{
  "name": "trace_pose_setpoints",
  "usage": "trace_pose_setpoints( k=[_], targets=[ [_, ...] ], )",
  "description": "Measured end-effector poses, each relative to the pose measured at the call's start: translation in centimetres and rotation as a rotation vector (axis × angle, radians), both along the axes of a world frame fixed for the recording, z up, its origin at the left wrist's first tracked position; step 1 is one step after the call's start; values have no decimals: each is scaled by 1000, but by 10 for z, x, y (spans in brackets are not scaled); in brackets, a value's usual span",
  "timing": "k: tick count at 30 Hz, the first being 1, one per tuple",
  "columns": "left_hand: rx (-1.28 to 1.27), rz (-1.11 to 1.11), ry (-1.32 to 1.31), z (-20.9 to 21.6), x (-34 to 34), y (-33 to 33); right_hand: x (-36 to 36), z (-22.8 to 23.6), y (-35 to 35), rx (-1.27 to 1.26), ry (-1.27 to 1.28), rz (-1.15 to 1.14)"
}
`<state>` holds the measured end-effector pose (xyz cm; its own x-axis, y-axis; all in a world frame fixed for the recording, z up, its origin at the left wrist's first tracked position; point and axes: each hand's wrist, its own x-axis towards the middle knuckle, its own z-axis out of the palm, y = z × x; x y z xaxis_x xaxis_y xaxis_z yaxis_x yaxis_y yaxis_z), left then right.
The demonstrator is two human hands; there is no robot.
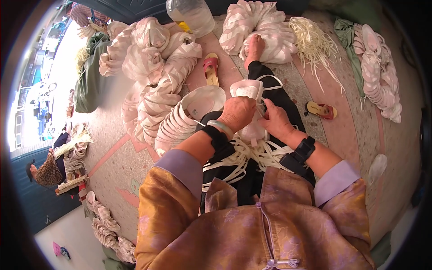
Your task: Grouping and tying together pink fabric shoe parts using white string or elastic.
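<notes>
A white shoe upper (246, 88) lies over my lap, its toe end pointing away from me and its tongue part (253, 133) toward me. My left hand (237, 113) is closed on its middle from the left, knuckles up, hiding part of the eyelet area. At its right edge my right hand (278, 119) has thumb and forefinger drawn together on a shoelace; the pinch itself is partly hidden. A white shoelace (275, 81) loops out beyond the upper, over my dark trouser leg. Loose white laces (243, 155) lie in a bundle across my lap, below both hands.
Nested shoe uppers (180, 119) stand left of my knee, with piled uppers (150, 58) behind. My bare foot rests by another coil of uppers (252, 22). Cream laces (310, 38), a red sandal (210, 69), its mate (321, 110) and a plastic jug (191, 18) surround me. Another person (48, 171) sits far left.
</notes>
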<state>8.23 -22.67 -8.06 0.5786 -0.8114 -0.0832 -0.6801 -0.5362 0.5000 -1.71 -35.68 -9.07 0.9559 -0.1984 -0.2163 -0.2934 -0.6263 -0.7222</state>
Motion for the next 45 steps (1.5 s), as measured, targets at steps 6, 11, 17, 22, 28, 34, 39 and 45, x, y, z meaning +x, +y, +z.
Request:
trace_pose_setpoints(
  k=[6,11,17,22,28,34,39,45],
  targets=[
    [45,39,-19,4,-5,-5,-2,-11,-1,-7,-60,14],
    [55,45,2,3,-8,-5,-4,-14,-4,7,-113,39],
    [34,29,-2,-2,-11,-5,-5,-11,-8,181,-110,64],
    [33,37,-7,-1,-13,-6,-3,-20,-14,296,-135,97],
    [54,-28,-91,-8,-15,-10,1,-23,-24,524,-71,112],
    [172,-110,-146,3,-16,-21,1,-26,-23,428,-76,108],
    [314,-101,-124,18,-16,-14,0,-30,-21,152,-103,173],
    [165,96,-153,64,-13,107,-5,-30,-26,13,-151,250]
  ],
)
